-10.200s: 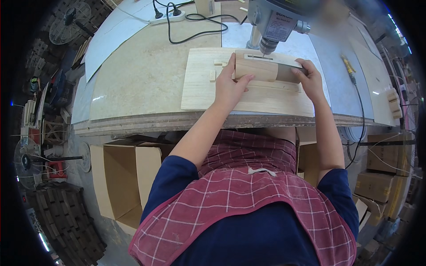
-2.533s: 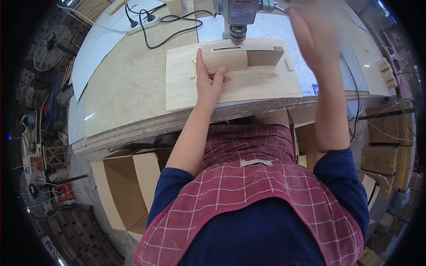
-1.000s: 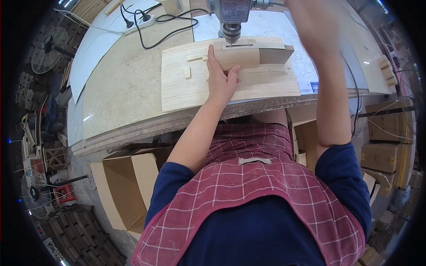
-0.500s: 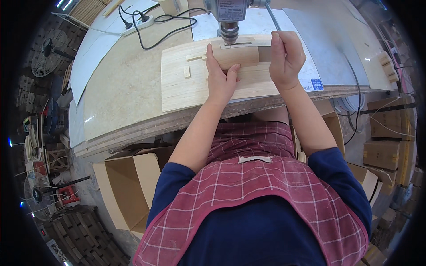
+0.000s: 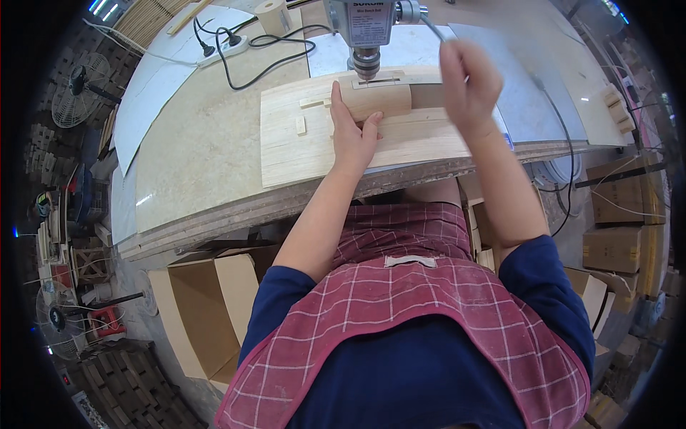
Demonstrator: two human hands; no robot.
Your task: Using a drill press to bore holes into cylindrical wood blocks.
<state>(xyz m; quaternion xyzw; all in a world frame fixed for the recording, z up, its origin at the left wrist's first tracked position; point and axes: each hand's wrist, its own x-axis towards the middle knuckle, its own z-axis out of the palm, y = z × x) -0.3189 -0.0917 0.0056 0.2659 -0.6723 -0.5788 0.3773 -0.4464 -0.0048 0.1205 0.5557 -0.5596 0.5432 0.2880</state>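
A small drill press (image 5: pixel 363 25) with a metal chuck (image 5: pixel 366 64) stands over a pale wooden block (image 5: pixel 389 101) that has a rounded front and a slot along its top. My left hand (image 5: pixel 355 139) is closed on the block's left end, thumb in front and fingers along the side. My right hand (image 5: pixel 471 82), blurred by motion, is a fist around the lower end of the feed lever (image 5: pixel 431 27). The block rests on a flat light wooden board (image 5: pixel 293 161). Whether a bit touches the block cannot be seen.
Small wood strips (image 5: pixel 301 126) lie on the board, left of the block. Farther back are a power strip (image 5: pixel 223 50) with black cables and a cream-coloured roll (image 5: pixel 272 17). Open cardboard boxes (image 5: pixel 204 307) sit below the table edge. More wooden pieces (image 5: pixel 616 107) stand at the far right.
My right hand has swung to the right with the lever end. My left hand stays on the block. The view has shifted slightly, showing more of the table's far side.
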